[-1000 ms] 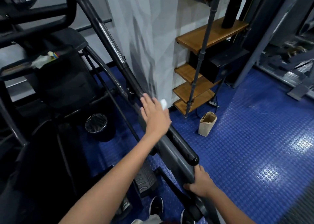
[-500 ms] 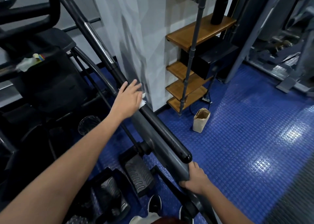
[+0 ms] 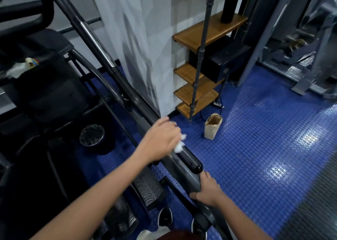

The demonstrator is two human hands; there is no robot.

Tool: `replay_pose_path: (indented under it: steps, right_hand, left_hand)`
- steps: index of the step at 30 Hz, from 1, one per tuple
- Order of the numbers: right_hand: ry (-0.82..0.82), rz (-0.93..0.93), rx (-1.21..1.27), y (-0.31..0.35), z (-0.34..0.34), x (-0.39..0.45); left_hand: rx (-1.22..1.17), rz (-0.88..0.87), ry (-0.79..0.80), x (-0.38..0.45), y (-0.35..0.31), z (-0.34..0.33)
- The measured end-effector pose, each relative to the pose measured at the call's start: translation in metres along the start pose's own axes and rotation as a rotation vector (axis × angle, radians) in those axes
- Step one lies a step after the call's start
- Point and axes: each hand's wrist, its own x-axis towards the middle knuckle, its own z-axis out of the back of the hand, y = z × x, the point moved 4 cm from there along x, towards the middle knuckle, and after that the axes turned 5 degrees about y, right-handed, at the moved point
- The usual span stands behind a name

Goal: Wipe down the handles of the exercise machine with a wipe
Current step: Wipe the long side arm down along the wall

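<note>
A long black handle (image 3: 189, 160) of the exercise machine runs diagonally from the upper left down to a rounded end cap near the centre. My left hand (image 3: 160, 141) lies over this handle close to the cap and holds a crumpled white wipe (image 3: 179, 146) against it; the wipe sticks out under the fingers on the right side. My right hand (image 3: 207, 190) grips the grey bar (image 3: 184, 176) just below the cap. A chrome section (image 3: 96, 42) of the handle shows higher up.
A brown paper bag (image 3: 212, 125) stands on the blue studded floor (image 3: 264, 148). Wooden shelves (image 3: 198, 92) on a pipe frame stand by the white wall. Black foot pedals (image 3: 148, 190) and a round black bin (image 3: 93, 135) lie to the left. Other gym machines stand at the far right.
My left hand with the wipe slid up the handle and has come back down toward the end cap. My right hand has kept its grip on the grey bar.
</note>
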Motion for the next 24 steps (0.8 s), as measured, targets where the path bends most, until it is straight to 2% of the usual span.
replay_pose_path:
  steps: [2,5,9,11,14,18,21,24]
  right_hand:
    - [-0.002,0.006,0.007,0.0,0.0,-0.001]
    - [-0.007,0.008,0.013,0.001,0.0,-0.002]
    - [-0.005,0.004,0.02,0.002,0.002,-0.002]
    - [-0.002,0.0,0.026,0.002,0.001,-0.002]
    - [0.004,-0.002,0.024,0.002,0.001,-0.001]
    - [-0.003,0.001,0.007,0.001,0.001,0.001]
    - [-0.009,0.012,0.019,0.001,0.001,0.0]
    - [-0.004,0.018,0.019,0.001,0.001,-0.001]
  left_hand:
    - [0.115,0.056,-0.031,0.008,0.052,0.005]
    - [0.101,0.238,0.035,0.016,0.117,0.01]
    - [0.056,0.327,0.055,0.024,0.127,0.01]
    - [0.082,0.272,0.06,0.022,0.103,0.01]
    - [0.135,0.075,0.101,0.014,0.036,0.0]
    - [-0.01,-0.016,0.046,-0.003,-0.036,-0.007]
    - [0.029,-0.055,0.073,-0.009,-0.028,-0.005]
    - [0.136,-0.066,0.054,0.002,0.023,0.003]
